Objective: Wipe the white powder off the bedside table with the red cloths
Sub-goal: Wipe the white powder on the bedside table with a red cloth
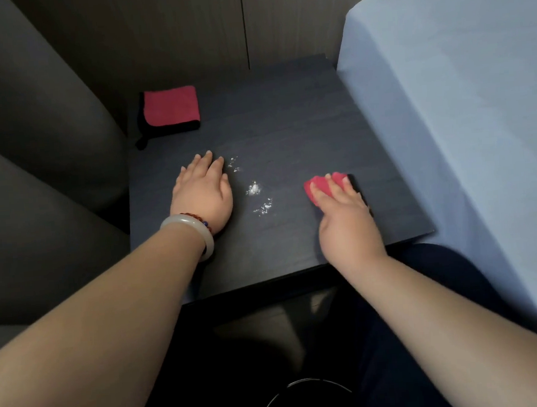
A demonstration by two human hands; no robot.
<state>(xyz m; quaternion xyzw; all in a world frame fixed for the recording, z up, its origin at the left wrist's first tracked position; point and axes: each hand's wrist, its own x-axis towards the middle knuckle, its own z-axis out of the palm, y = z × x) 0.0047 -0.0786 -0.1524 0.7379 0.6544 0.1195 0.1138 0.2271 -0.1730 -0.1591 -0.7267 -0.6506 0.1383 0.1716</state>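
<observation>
Spare red cloth (171, 106): is lying folded flat at the far left corner of the worktop (286, 113), well apart from the powder. It is probably waiting in reserve for a second pass, and its black-trimmed edges are running roughly square with the worktop's sides.

Left hand (201, 197): is resting palm-down on the worktop, likely bracing the person. Its fingers (208, 163) are lying straight and close together, holding nothing, and are pointing away toward the wall.

White powder (253, 189): is sitting in three small patches between the two hands. The trail's long axis is running diagonally, from the far end just beside the left fingertips down toward the near right.

Right hand (344, 217): is pressing down on the working cloth. Its fingers (337, 184) are lying nearly straight over it, narrowly spread, not curled round it, and such flat pressure suits a sweep leftward.

Working red cloth (321, 183): is lying right of the powder, near it but not touching. It is mostly hidden under the hand, so its long axis cannot be told.

Bed (459, 94): is standing along the worktop's right edge.
</observation>
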